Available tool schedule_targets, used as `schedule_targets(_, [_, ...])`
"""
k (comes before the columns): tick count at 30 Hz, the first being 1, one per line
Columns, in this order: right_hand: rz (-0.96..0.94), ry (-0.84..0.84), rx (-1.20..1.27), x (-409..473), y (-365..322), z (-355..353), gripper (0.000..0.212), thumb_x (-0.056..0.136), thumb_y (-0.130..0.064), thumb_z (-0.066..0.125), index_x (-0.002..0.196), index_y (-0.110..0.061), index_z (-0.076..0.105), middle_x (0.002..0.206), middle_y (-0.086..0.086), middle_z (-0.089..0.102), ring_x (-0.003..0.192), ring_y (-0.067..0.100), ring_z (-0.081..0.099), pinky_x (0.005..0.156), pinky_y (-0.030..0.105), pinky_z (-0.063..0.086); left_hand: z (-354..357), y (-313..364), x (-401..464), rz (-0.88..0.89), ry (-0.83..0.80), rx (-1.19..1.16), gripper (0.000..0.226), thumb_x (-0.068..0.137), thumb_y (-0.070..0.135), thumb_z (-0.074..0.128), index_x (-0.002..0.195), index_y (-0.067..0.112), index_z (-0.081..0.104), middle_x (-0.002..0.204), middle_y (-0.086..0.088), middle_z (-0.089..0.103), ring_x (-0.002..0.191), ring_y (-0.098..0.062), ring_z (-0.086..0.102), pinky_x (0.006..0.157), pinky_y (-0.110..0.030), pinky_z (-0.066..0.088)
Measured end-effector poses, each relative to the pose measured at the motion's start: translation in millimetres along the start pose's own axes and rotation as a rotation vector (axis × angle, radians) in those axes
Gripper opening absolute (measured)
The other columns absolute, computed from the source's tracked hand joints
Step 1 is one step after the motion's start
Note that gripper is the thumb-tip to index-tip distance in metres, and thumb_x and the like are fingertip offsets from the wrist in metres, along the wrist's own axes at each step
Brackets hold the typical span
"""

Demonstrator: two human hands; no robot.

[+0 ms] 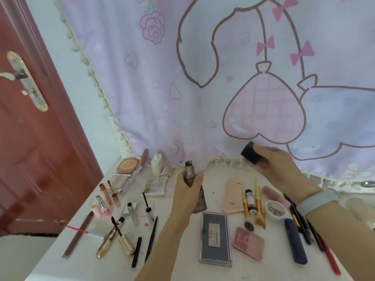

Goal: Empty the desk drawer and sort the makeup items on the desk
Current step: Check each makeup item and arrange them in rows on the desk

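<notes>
Two forearms reach in over the white worktop [182, 258]. Left hand [187, 191] has its fingers curled round one brownish glass bottle [192, 185], its uncapped metal neck rising above the thumb. Right hand [278, 163], raised higher and farther back, pinches one black cap [251, 152] at its fingertips; a pale blue band [318, 201] circles that wrist. Just below the left fingers lies one grey palette [216, 239], with one pink compact [248, 243] beside it. Under the right wrist sit three yellow-handled brushes [257, 201] and one white jar [276, 210]. Left of the left fingers lie one eyeshadow palette [156, 185] and two gold mascara pieces [115, 238].
</notes>
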State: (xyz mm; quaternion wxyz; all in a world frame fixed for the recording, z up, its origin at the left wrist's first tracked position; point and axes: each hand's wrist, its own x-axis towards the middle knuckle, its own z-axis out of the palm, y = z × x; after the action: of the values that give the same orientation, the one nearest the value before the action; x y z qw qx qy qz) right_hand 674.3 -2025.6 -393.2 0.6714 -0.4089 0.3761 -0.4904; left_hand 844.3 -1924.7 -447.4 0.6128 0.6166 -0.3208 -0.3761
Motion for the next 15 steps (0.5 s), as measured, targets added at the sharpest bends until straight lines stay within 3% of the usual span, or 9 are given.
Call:
schedule_targets(3, [0.181, -0.077, -0.058, 6.1, 25.3, -4.4, 0.033, 0.087, -0.002, 0.055, 0.119, 0.002, 0.046, 0.111, 0.022, 0.056, 0.095, 0.033, 0.062, 0.066, 0.032, 0.060, -0.8, 3.0, 20.5, 0.003, 0.019, -0.053, 0.033, 0.089, 0.005, 0.051, 0.118, 0.019, 0.044, 0.091, 0.003, 0.055, 0.077, -0.010, 0.053, 0.065, -0.024, 0.046])
schedule_targets(6, [0.220, -0.116, -0.173, 16.4, 42.7, 0.8, 0.032, 0.091, -0.001, 0.050, 0.123, 0.002, 0.046, 0.111, 0.019, 0.056, 0.094, 0.032, 0.062, 0.080, 0.036, 0.054, 5.5, 6.0, 39.5, 0.075, 0.035, 0.019, 0.032, 0.090, 0.002, 0.051, 0.118, 0.015, 0.046, 0.090, 0.005, 0.054, 0.077, -0.008, 0.052, 0.062, -0.019, 0.047])
schedule_targets(11, [0.016, -0.199, -0.695, 40.9, 66.0, 15.6, 0.035, 0.091, -0.010, 0.053, 0.126, -0.005, 0.050, 0.099, -0.001, 0.057, 0.101, 0.019, 0.056, 0.092, 0.030, 0.046, 14.9, 7.7, 64.9, 0.128, 0.059, -0.012, 0.034, 0.083, -0.009, 0.055, 0.103, 0.019, 0.055, 0.085, 0.008, 0.060, 0.076, -0.006, 0.055, 0.053, -0.005, 0.044])
schedule_targets(15, [-0.156, -0.280, -0.897, 63.3, 77.3, 23.3, 0.035, 0.089, -0.010, 0.056, 0.123, -0.009, 0.045, 0.106, -0.001, 0.051, 0.100, 0.011, 0.047, 0.084, 0.019, 0.035, 18.8, 3.7, 87.7, 0.172, 0.136, 0.062, 0.035, 0.081, -0.004, 0.060, 0.098, 0.027, 0.056, 0.088, 0.014, 0.061, 0.083, -0.005, 0.058, 0.072, -0.015, 0.047])
